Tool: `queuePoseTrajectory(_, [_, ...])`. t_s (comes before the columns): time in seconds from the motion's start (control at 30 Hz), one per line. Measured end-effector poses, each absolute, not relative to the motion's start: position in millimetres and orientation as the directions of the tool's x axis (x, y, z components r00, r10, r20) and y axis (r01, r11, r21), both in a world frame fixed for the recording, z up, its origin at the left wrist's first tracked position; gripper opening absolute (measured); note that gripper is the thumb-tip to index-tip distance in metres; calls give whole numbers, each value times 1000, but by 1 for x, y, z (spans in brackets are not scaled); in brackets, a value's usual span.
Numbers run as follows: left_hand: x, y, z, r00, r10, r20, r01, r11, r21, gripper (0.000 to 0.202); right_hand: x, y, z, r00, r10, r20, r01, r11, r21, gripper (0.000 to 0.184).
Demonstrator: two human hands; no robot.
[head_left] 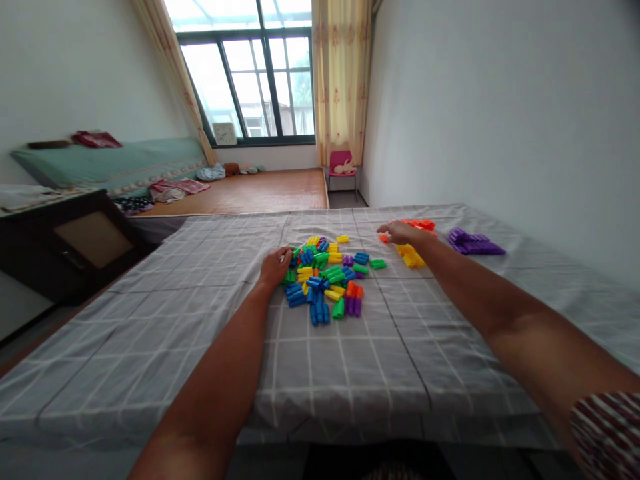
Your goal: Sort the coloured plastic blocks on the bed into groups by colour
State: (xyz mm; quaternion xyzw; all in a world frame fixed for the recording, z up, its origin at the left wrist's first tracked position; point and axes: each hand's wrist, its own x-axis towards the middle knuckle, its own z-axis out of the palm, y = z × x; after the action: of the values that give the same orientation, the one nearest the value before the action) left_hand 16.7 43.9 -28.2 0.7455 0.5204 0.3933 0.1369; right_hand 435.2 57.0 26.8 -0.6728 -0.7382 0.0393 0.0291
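Observation:
A pile of bullet-shaped plastic building blocks [333, 275] in blue, green, yellow, purple and orange lies on the checked cloth. My left hand [275, 267] rests against the pile's left edge, its fingers apart and touching the outer blocks. Farther right, my right hand [400, 232] has its fingertips around a single orange block [384, 238], low over the cloth. Behind that wrist sits a group of orange blocks [425, 225], partly covered. A few yellow blocks [411, 256] lie under the right forearm. Purple blocks [473, 241] are gathered farther to the right.
A grey checked cloth [200, 320] covers the table. The white wall [525, 120] runs along its right side. Beyond are a wooden bed platform [270, 190], a pink chair [341, 160] with a soft toy, and a dark cabinet [75, 247] at left.

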Motion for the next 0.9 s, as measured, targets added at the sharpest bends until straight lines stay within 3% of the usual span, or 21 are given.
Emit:
queuePoseTrajectory(0.17, [15,46,-30,159,883,442,670,-425,608,34,440,64,16,-87,993,-76,996,87,-9,37])
queuePoseTrajectory(0.3, [14,47,-30,168,882,440,673,-429,602,35,446,59,9,-141,990,-16,990,141,-2,36])
queuePoseTrajectory(0.43, [13,47,-29,175,881,439,670,-433,603,36,452,59,8,-133,990,-42,990,131,-52,34])
queuePoseTrajectory(0.67, [12,46,-28,178,882,435,687,-428,587,38,484,67,40,-41,978,203,996,57,-75,24])
queuePoseTrajectory(0.9, [13,45,-27,180,881,437,680,-432,592,38,481,60,32,-64,991,117,995,73,-73,28])
